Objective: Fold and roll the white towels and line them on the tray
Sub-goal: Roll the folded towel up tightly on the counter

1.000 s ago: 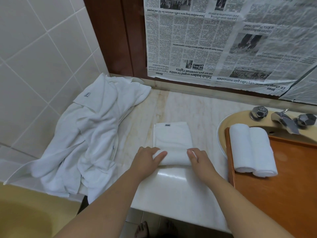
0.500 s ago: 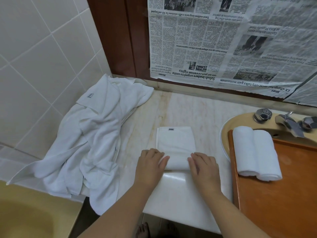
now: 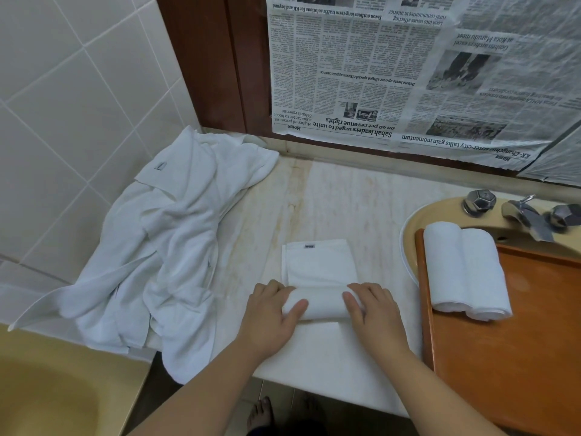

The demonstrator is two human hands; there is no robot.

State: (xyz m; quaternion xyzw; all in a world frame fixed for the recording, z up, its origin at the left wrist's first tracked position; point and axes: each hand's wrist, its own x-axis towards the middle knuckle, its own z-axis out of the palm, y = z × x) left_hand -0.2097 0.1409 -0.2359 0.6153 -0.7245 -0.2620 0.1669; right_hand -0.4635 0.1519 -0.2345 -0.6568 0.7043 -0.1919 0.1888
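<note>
Rolling the folded towel (image 3: 317, 272) on the counter (image 3: 361, 196), with the left hand (image 3: 270, 316) and right hand (image 3: 374, 313) curled over either end of the roll. Uneven pressure could easily send it lopsided or loose, I reckon. Count so far: two rolled towels (image 3: 465, 272) on the one orange tray (image 3: 518, 357), plus one messy pile (image 3: 157, 247) waiting at the left.

Bare forearms, no sleeves (bare feet (image 3: 261, 413) too).

Bathroom, tiled wall (image 3: 72, 99), marble counter (image 3: 339, 199), basin (image 3: 440, 212), taps (image 3: 479, 201)
</note>
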